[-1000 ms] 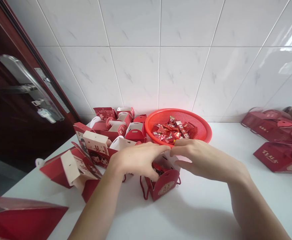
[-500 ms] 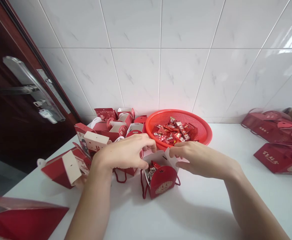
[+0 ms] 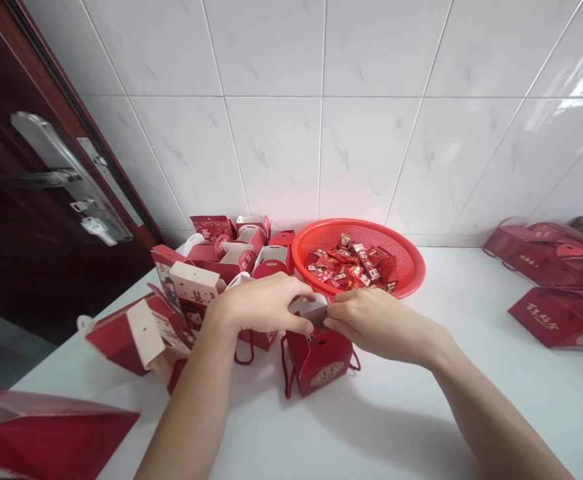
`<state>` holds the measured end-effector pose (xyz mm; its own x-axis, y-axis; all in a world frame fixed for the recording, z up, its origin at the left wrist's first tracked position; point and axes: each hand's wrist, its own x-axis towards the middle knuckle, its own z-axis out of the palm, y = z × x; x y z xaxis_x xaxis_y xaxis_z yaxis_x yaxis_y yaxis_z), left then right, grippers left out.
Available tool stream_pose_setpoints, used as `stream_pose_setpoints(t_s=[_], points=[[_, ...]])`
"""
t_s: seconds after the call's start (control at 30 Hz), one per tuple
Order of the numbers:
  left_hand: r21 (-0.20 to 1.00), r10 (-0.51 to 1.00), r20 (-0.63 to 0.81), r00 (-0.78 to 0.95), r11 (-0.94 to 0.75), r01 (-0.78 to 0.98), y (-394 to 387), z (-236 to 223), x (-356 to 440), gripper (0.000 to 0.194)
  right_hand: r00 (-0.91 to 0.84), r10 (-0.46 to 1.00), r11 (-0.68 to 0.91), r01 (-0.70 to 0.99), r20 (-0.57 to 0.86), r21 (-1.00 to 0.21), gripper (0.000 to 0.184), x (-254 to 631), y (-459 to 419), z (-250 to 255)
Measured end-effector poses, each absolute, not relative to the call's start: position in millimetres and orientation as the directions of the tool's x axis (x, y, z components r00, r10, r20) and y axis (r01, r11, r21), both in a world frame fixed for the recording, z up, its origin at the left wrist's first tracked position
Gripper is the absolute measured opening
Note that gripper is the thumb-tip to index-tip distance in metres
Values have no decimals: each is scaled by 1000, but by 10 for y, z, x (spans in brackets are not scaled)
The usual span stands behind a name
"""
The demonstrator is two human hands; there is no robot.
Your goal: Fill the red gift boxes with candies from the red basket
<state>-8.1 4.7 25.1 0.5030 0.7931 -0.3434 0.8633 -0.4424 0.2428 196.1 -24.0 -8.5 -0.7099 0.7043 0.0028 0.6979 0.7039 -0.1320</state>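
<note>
A small red gift box [image 3: 318, 363] with a round gold emblem and red cord handles stands on the white table in front of me. My left hand [image 3: 266, 303] is at its left top edge, thumb and fingers curled around a top flap. On the other side, my right hand [image 3: 371, 320] pinches a flap between thumb and fingers. The white inside of a raised flap [image 3: 311, 307] shows between the hands. What lies inside the box is mostly hidden by the flaps and hands.
Behind the box a red plastic basket [image 3: 298, 257] holds wrapped candies [image 3: 356, 263]. Open red boxes [image 3: 236, 260] crowd the left, with another open box [image 3: 56, 440] at the near left corner. Closed red boxes [image 3: 561, 317] stand at the right. A tiled wall [image 3: 271, 160] bounds the back.
Both hands have come closer together over the box and now hold its top flaps, which have folded inward. The candy that showed inside is now largely covered.
</note>
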Motion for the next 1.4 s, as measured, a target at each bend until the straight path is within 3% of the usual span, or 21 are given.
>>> stream_pose_setpoints(t_s=[0.1, 0.37, 0.73, 1.0, 1.07, 1.23, 1.4], points=[[255, 797, -348, 493, -426, 868, 55, 247, -71, 52, -693, 721, 688, 718, -8, -109, 31, 1949, -219, -104], [253, 821, -363, 441, -369, 894, 85, 184, -50, 66, -684, 722, 636, 715, -103, -291, 7, 2030, -225, 54], [260, 818, -376, 435, -358, 897, 105, 138, -35, 59, -681, 694, 629, 731, -233, -266, 41, 2085, -204, 50], [251, 810, -396, 433, -358, 899, 110, 134, -8, 59, -738, 631, 666, 674, -241, -320, 50, 2091, -224, 38], [247, 809, -389, 440, -369, 896, 112, 141, -8, 57, -757, 615, 686, 651, -220, -324, 52, 2093, -248, 32], [257, 812, -374, 448, -374, 891, 116, 147, 7, 54, -889, 448, 847, 456, -94, -274, 34, 2092, -313, 9], [233, 810, -383, 444, -381, 895, 114, 147, 19, 55, -923, 378, 884, 384, -73, -266, 47, 2098, -345, -17]])
